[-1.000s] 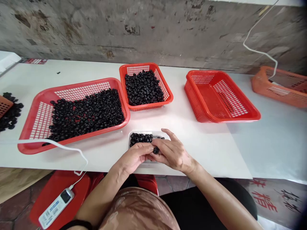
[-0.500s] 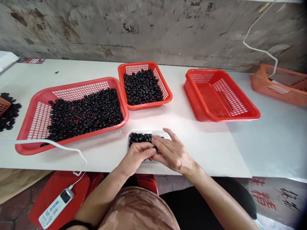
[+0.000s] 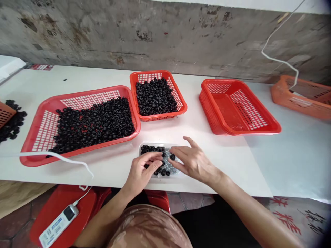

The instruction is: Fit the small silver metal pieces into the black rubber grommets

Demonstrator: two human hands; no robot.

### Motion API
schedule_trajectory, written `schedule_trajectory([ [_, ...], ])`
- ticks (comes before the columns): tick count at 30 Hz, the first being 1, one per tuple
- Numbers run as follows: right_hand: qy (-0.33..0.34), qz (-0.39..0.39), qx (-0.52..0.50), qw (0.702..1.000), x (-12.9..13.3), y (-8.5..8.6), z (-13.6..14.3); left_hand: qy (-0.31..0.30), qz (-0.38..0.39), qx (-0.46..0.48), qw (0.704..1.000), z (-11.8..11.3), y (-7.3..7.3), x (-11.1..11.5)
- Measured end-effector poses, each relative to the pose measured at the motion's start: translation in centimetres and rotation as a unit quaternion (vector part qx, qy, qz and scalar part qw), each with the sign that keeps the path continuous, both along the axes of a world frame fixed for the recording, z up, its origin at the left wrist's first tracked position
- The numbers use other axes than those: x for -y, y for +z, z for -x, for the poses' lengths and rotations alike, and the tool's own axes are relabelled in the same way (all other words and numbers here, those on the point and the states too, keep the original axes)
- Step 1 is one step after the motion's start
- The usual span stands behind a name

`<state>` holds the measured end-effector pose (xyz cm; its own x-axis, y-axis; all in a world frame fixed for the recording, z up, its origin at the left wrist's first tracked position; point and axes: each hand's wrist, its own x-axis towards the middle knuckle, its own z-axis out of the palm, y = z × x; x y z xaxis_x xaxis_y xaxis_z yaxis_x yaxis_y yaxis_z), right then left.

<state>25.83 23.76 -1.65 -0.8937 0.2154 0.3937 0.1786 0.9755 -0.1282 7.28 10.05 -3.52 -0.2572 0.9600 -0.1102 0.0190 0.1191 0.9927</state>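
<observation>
A shallow clear tray (image 3: 139, 147) lies before me, with small black ring-like pieces (image 3: 152, 148) on its left side and tiny silvery bits (image 3: 168, 162) on its right. My left hand (image 3: 142, 170) hovers over the black pieces, its thumb and forefinger curved with a gap between the tips. Dark pieces show through that gap; whether the hand touches any is unclear. Over the silvery side is my right hand (image 3: 196, 163), fingers spread. One black piece (image 3: 172, 156) shows between its thumb and fingers, apparently ungripped.
A large red basket (image 3: 38, 137) and a smaller red basket (image 3: 183, 106) hold many black pieces. Stacked red baskets (image 3: 219, 120) stand right, an orange basket (image 3: 292, 96) farther right. A white cable (image 3: 64, 157) crosses the left front to a power bank (image 3: 59, 225) on a red stool (image 3: 85, 203).
My hands, close together over the tray before, have drawn apart, the left one leftward and the right one rightward. More of the silvery bits and a lone black piece now show. The view has shifted slightly.
</observation>
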Motion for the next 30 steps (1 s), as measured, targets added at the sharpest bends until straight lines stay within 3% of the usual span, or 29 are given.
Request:
schedule_trajectory([
  [3,-0.026,0.046,0.036,0.998,-2.4,1.5,1.4,0.068,-0.017,-0.035,0.997,1.0,-0.5,0.4],
  [5,-0.093,0.088,-0.102,0.986,-4.1,2.8,3.1,0.093,-0.035,-0.061,0.993,1.2,-0.7,0.4],
  [6,-0.145,0.106,-0.18,0.967,-4.9,3.3,4.0,0.099,-0.043,-0.077,0.991,1.2,-0.7,0.4],
  [9,-0.211,0.147,-0.263,0.93,-5.7,3.9,5.9,0.091,-0.059,-0.123,0.986,1.0,-0.8,0.5],
  [12,-0.204,0.157,-0.195,0.946,-4.8,2.5,5.4,0.082,-0.07,-0.153,0.982,1.0,-1.0,0.7],
  [16,-0.156,0.162,-0.003,0.974,-2.4,-0.1,2.6,0.076,-0.064,-0.168,0.981,1.2,-1.2,0.7],
  [19,-0.146,0.086,0.151,0.974,-0.9,-0.8,1.5,0.071,-0.07,-0.177,0.979,1.0,-1.2,0.5],
  [22,-0.146,0.012,0.263,0.954,0.2,-1.0,2.1,0.072,-0.083,-0.205,0.973,0.6,-1.3,0.5],
  [27,-0.133,-0.052,0.314,0.939,0.8,-1.9,3.8,0.065,-0.091,-0.242,0.964,0.3,-1.3,0.6],
  [30,-0.139,-0.041,0.287,0.947,0.6,-1.9,3.4,0.059,-0.084,-0.237,0.966,0.5,-1.0,0.5],
])
